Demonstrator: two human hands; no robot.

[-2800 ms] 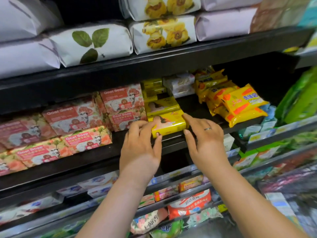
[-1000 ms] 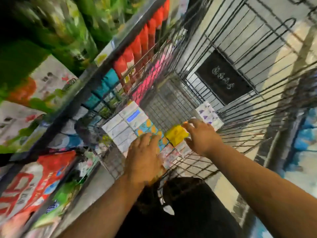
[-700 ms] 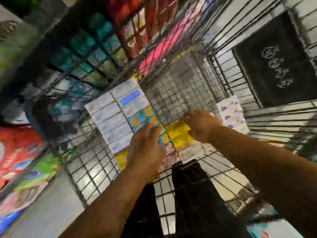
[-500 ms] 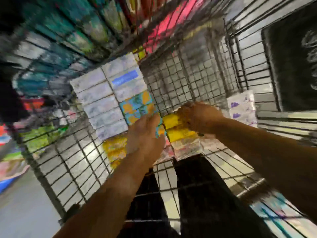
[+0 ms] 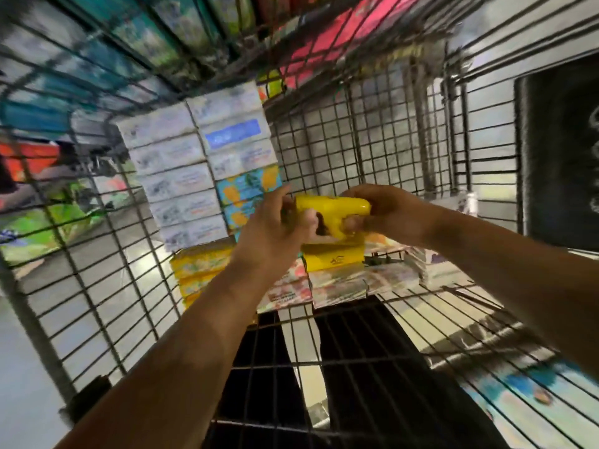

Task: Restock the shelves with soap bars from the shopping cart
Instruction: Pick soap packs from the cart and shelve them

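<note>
Gripping with our left hand point(image 5: 272, 231) the 9 o'clock end of the yellow bar point(image 5: 330, 205), we curl our right hand point(image 5: 392, 212) over its 3 o'clock end. The bar's long axis runs 9 to 3 between both hands, just above a second bar point(image 5: 334, 261) inside the cart point(image 5: 372, 140). Neither hand is nearer. Blurred shelves point(image 5: 155, 37) show at 11 o'clock, so we judge the carry goes up-left.
</note>
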